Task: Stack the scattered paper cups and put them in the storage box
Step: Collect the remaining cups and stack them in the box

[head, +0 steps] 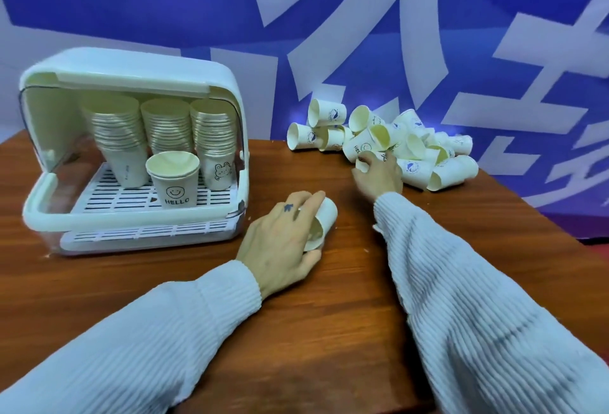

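A white storage box (pixel 49 216) stands open at the left of the wooden table, with three tall cup stacks (pixel 168 130) at its back and a short "HELLO" stack (pixel 174 179) in front on its slatted tray. A pile of loose white paper cups (pixel 412 150) lies at the far right by the wall. My left hand (pixel 280 242) grips a paper cup (pixel 324 219) lying on its side at the table's middle. My right hand (pixel 379 173) reaches into the near edge of the pile, its fingers curled round a small cup (pixel 362 164).
The brown table (pixel 329 314) runs from the box to the right edge, which slants away past the pile. A blue and white banner wall (pixel 362 34) rises right behind the box and cups. My white ribbed sleeves cover the near table.
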Demonstrator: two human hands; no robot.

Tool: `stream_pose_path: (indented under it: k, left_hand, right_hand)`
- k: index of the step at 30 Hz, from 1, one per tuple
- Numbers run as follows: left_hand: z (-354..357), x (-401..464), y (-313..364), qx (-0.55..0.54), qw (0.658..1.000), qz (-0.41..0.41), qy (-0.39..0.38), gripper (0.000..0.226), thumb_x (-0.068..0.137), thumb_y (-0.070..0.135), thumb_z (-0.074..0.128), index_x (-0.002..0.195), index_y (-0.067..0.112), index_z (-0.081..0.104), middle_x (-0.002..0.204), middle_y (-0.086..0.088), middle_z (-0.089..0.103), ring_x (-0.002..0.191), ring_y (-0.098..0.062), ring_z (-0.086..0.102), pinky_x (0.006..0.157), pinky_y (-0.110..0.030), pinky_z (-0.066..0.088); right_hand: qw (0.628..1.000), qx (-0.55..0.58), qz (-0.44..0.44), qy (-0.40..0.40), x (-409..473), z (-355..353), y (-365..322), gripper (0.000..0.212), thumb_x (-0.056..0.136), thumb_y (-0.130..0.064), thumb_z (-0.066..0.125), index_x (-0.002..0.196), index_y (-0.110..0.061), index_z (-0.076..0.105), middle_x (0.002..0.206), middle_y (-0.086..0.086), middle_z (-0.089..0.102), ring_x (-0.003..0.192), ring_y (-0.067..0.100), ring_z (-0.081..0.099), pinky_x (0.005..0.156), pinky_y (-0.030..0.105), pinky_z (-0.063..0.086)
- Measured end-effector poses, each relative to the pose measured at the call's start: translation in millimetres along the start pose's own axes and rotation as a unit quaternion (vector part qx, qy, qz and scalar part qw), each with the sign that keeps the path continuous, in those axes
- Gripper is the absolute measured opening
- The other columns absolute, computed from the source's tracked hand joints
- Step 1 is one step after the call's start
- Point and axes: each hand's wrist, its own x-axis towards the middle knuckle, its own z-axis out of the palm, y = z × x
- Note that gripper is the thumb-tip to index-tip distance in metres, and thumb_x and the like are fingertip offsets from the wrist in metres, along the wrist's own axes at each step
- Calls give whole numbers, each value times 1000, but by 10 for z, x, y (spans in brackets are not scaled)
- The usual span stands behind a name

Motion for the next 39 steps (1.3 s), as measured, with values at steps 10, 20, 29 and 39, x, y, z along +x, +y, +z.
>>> stream_pose_path:
  k: [10, 20, 29, 39]
  left_hand:
    - [-22, 26, -83, -102, 994, -25, 31, 64, 85, 47, 67, 132, 18, 33, 129, -5, 51, 93, -28, 64, 60, -45, 58]
    - [-757, 59, -215, -211, 938, -101, 255, 65, 86, 37, 71, 135, 1, 48, 129, -10, 47, 118, -6, 42, 106, -6, 26]
    - [-1529, -328, -1018, -192, 872, -244, 378, 71, 91, 38, 68, 148, 8, 39, 140, 1, 42, 134, -12, 42, 110, -9, 28]
    - [-1581, -597, -1210, -150, 893, -238, 352, 62, 90, 40, 67, 142, 15, 42, 134, 7, 44, 125, -3, 40, 103, -4, 26]
  right_hand:
    - [998, 8, 0, 67, -200, -29, 149, 48, 94, -27, 53, 137, -9, 59, 158, 4, 43, 134, 37, 47, 107, 45, 43]
    - [904, 370, -154, 147, -1075, -445, -555, 14, 97, -20, 61, 98, -31, 70, 89, -19, 70, 69, -2, 56, 68, 15, 43]
    - [894, 364, -259, 38, -1338, -168, -1739, 27, 88, -7, 65, 112, -20, 59, 105, -2, 72, 92, 17, 69, 83, 39, 57]
    - [927, 49, -371, 13, -1398, 166, -2263, 31, 95, -18, 54, 120, -27, 70, 117, 2, 74, 109, 31, 66, 92, 43, 53]
